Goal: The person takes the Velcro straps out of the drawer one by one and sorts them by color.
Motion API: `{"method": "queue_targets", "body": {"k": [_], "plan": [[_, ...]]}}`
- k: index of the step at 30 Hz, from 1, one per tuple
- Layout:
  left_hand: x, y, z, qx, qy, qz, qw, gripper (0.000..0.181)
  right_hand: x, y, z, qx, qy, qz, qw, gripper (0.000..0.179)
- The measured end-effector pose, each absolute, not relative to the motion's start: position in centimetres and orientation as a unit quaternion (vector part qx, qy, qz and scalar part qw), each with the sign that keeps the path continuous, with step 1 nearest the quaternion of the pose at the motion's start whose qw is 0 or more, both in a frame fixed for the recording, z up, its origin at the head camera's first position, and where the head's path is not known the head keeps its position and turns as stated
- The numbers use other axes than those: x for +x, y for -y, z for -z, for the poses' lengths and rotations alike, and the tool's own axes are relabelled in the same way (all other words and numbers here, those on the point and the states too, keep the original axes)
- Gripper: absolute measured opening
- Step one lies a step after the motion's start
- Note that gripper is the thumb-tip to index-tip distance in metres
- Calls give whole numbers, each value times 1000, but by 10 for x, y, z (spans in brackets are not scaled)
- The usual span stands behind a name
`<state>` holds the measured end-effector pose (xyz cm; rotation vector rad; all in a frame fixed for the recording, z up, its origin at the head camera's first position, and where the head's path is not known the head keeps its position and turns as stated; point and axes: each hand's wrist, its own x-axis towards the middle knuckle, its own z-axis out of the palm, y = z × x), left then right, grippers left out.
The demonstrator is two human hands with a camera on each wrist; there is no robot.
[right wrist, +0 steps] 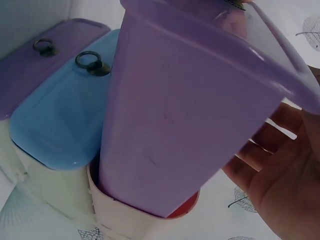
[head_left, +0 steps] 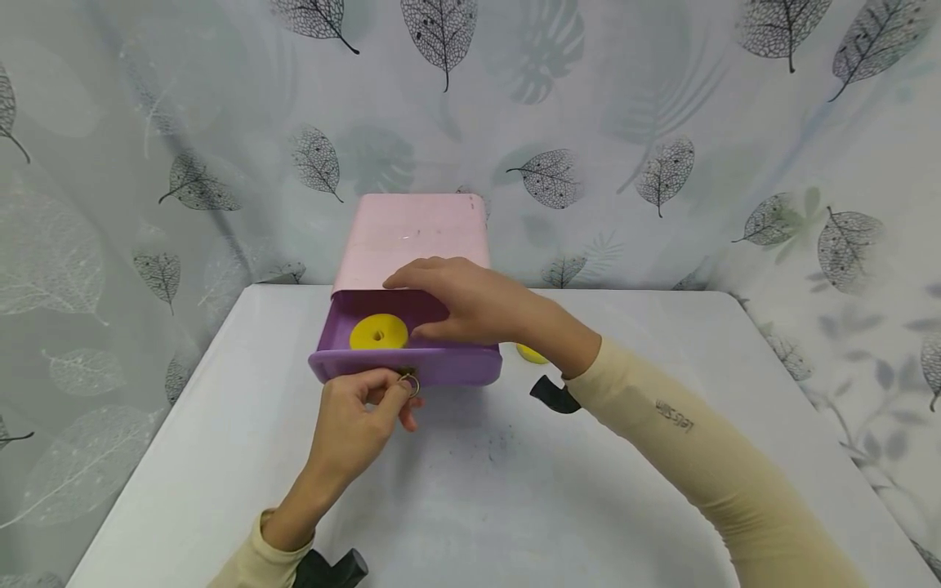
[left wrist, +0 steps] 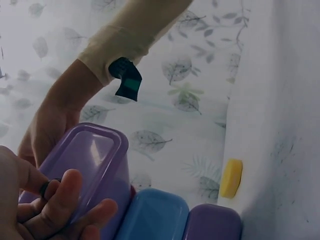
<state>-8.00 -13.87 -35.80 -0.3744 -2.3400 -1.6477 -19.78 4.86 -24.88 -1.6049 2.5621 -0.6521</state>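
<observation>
Left hand (head_left: 360,416) pinches round metal ring (head_left: 417,384) fronting purple plastic drawer (head_left: 459,369); right hand (head_left: 474,302), fingers spread, partly hides drawer interior.

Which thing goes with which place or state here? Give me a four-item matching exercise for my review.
Things
1. left hand
2. yellow disc with a hole
3. other yellow piece
4. blue drawer

Places and states
A. on the white table
B. closed, below the open purple drawer
C. pinching a ring pull
D. inside the open purple drawer

Pairs: 1-C, 2-D, 3-A, 4-B
</observation>
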Motion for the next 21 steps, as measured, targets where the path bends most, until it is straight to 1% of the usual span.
{"method": "queue_targets", "body": {"k": [7, 12, 21], "plan": [[-80, 139, 357, -127, 809, 559, 128, 28, -199, -38, 250, -525, -828, 195, 20, 57], [-79, 140, 357, -124, 810, 559, 127, 28, -199, -31, 250, -536, -820, 198, 29, 56], [-78, 141, 356, -130, 813, 551, 135, 30, -202, -18, 258, -549, -809, 199, 71, 56]]}}
